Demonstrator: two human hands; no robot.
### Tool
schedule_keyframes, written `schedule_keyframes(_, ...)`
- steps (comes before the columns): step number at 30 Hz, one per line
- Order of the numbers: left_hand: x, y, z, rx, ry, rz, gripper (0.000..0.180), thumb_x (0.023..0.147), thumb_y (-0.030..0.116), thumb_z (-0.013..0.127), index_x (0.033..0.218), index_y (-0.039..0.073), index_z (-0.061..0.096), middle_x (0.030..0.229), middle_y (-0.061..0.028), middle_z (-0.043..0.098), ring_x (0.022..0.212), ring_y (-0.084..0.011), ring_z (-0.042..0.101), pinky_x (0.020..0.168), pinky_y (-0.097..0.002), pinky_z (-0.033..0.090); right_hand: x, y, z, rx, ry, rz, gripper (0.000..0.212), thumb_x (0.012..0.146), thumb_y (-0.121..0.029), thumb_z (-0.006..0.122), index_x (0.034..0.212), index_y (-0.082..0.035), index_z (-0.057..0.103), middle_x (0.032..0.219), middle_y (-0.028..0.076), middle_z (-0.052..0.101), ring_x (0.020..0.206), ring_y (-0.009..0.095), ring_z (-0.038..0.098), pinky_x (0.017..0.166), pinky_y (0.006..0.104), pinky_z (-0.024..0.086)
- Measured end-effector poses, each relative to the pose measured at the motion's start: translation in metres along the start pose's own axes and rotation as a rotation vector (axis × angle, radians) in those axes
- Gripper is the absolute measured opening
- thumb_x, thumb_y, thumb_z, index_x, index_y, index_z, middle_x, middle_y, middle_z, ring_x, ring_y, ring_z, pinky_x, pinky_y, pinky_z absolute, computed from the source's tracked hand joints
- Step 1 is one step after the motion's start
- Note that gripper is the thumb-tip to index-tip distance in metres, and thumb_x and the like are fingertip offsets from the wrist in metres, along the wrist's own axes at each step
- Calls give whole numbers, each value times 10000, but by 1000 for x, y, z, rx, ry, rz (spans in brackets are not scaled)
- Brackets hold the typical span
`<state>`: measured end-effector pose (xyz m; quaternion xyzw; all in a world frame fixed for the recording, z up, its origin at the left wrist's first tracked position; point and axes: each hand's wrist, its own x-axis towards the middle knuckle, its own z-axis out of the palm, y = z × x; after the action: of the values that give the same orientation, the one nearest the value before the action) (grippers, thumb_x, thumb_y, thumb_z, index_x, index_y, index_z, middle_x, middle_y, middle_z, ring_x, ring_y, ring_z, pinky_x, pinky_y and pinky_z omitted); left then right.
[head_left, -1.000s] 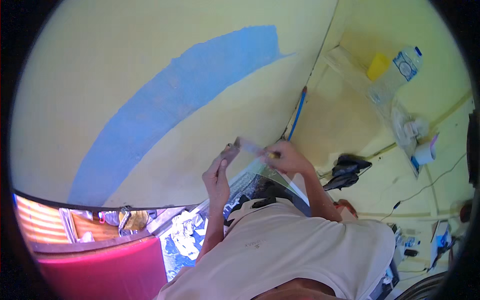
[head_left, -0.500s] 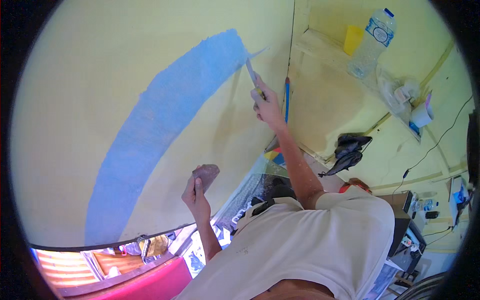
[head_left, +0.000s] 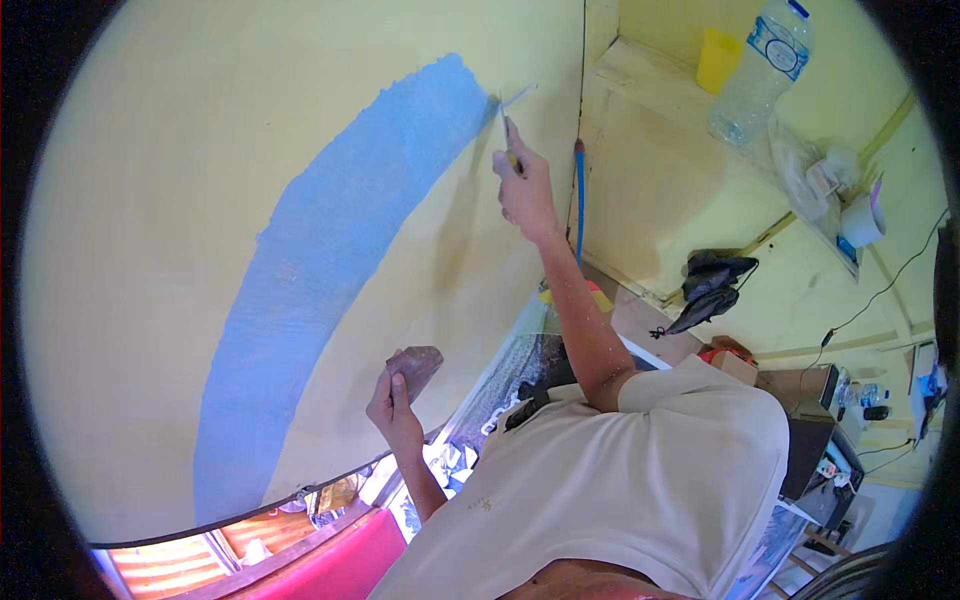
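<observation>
My right hand point(head_left: 528, 190) is closed around the handle of a thin-bladed scraper point(head_left: 504, 112). The blade points up at the pale yellow wall point(head_left: 130, 250), by the upper right end of a wide, curved blue band point(head_left: 300, 260) with ragged edges. A small bluish streak point(head_left: 520, 94) shows just beyond the blade tip; I cannot tell whether the tip touches the wall. Lower down, my left hand point(head_left: 398, 408) grips a flat brown slab point(head_left: 416, 370) with angular edges, thumb across its face. The slab appears held away from the wall.
A clear plastic bottle point(head_left: 765, 75) and a yellow cup point(head_left: 718, 62) stand on a shelf point(head_left: 650, 75) at the right. Below hang black bags point(head_left: 708, 285). A blue rod point(head_left: 580, 205) leans in the corner. Under the wall's lower edge lies a red-pink surface point(head_left: 350, 560).
My right hand has turned slightly, its scraper now pointing more steeply upward beside the blue band's end. The whole view has shifted a little. The left hand keeps its hold on the slab.
</observation>
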<state>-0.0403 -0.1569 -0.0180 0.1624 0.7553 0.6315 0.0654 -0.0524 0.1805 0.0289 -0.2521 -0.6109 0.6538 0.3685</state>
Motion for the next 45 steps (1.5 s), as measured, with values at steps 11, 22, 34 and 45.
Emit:
schedule_keyframes(11, 29, 8, 23, 2, -85, 8, 297, 998, 110, 530, 1224, -50, 638, 1132, -114, 685, 1067, -156, 594, 989, -308, 433, 7, 10, -2, 62, 21, -85, 570, 962, -112, 508, 1512, -93, 359, 590, -40, 382, 440, 74, 369, 389, 284, 346)
schedule_keyframes(22, 44, 16, 44, -15, -119, -50, 297, 1004, 100, 521, 1233, -57, 626, 1165, -121, 675, 1088, -162, 589, 1011, -313, 422, 30, 11, -18, 44, -27, 6, 583, 964, -110, 530, 1513, -70, 339, 643, -18, 493, 490, 81, 439, 474, 270, 421)
schedule_keyframes(34, 48, 18, 62, 16, -53, -20, 304, 1002, 95, 525, 1238, -72, 619, 1157, -124, 672, 1081, -164, 590, 1005, -307, 423, 30, 26, -17, 94, -48, -86, 572, 958, -95, 527, 1496, -17, 349, 728, -18, 507, 567, 48, 393, 545, 226, 383)
schedule_keyframes(45, 45, 27, 66, 88, -47, -35, 308, 1002, 119, 534, 1234, -60, 628, 1149, -116, 677, 1074, -157, 591, 997, -307, 428, 18, 14, -18, 195, -74, -34, 559, 965, -119, 526, 1495, -41, 370, 616, -59, 428, 473, 39, 385, 471, 239, 386)
